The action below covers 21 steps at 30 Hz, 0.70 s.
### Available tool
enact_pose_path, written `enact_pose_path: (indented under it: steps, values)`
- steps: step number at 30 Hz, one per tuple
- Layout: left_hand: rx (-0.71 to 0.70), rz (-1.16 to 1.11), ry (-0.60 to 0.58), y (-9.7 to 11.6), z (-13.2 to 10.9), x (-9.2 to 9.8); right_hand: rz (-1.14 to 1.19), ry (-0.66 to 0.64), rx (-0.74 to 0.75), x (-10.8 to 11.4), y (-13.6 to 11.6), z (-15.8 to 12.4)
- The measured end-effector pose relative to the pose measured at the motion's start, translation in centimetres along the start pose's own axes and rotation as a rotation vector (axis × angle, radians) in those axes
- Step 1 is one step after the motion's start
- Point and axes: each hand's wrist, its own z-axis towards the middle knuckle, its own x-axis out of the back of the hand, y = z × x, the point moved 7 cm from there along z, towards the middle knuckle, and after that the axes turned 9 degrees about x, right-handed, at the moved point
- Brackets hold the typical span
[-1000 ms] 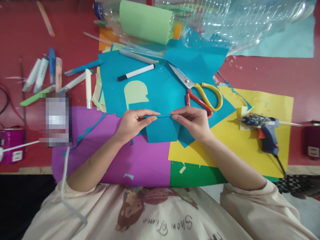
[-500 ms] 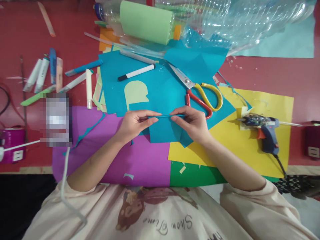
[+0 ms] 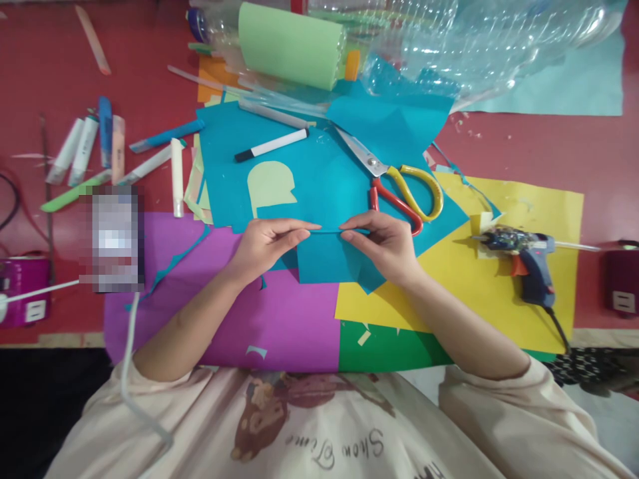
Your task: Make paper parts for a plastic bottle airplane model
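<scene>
Both hands pinch the ends of a thin blue paper strip (image 3: pixel 330 231), stretched level between them. My left hand (image 3: pixel 267 246) is closed, thumb against fingers, at the strip's left end. My right hand (image 3: pixel 387 243) pinches the other end in the same way. Under the strip lie blue paper sheets (image 3: pixel 324 266). Scissors (image 3: pixel 394 179) with red and yellow handles rest just beyond my right hand. A pale green paper cut-out (image 3: pixel 272 183) lies past my left hand, with a black-capped white marker (image 3: pixel 272 145) above it.
A glue gun (image 3: pixel 534 259) lies on yellow paper (image 3: pixel 459 286) at the right. Several markers (image 3: pixel 104 133) and a pixelated device (image 3: pixel 117 239) are at the left. Clear plastic bottles (image 3: pixel 424 40) and one wrapped in green paper (image 3: pixel 292 46) stretch across the back. Purple paper (image 3: pixel 294 326) covers the near side.
My left fingertips have shifted very slightly left along the strip. Both hands keep their pinch, and the things around them stay in place.
</scene>
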Motion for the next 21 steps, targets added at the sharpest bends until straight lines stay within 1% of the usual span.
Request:
enact_pose_path:
  steps: [3,5,8,10,15,21]
  values:
    - [0.032,-0.02,-0.004,-0.2,-0.1,-0.2,-0.02,-0.007,-0.009,-0.2,-0.1,-0.1]
    - [0.049,-0.033,-0.023,-0.2,-0.1,-0.6,-0.036,-0.036,-0.011,-0.6,-0.4,-0.2]
    - [0.051,-0.023,-0.066,-0.1,-0.2,-1.2,-0.058,-0.082,0.019,-1.2,-1.2,-0.5]
    - [0.046,0.003,-0.073,-0.1,-0.2,-1.4,-0.081,-0.092,0.039,-1.4,-1.6,-0.7]
    - [-0.001,0.039,-0.048,-0.1,-0.3,-1.4,-0.127,-0.098,0.051,-1.6,-1.8,-0.9]
    - [-0.017,0.062,-0.017,0.0,-0.4,-1.2,-0.047,-0.084,0.036,-1.5,-1.6,-0.8]
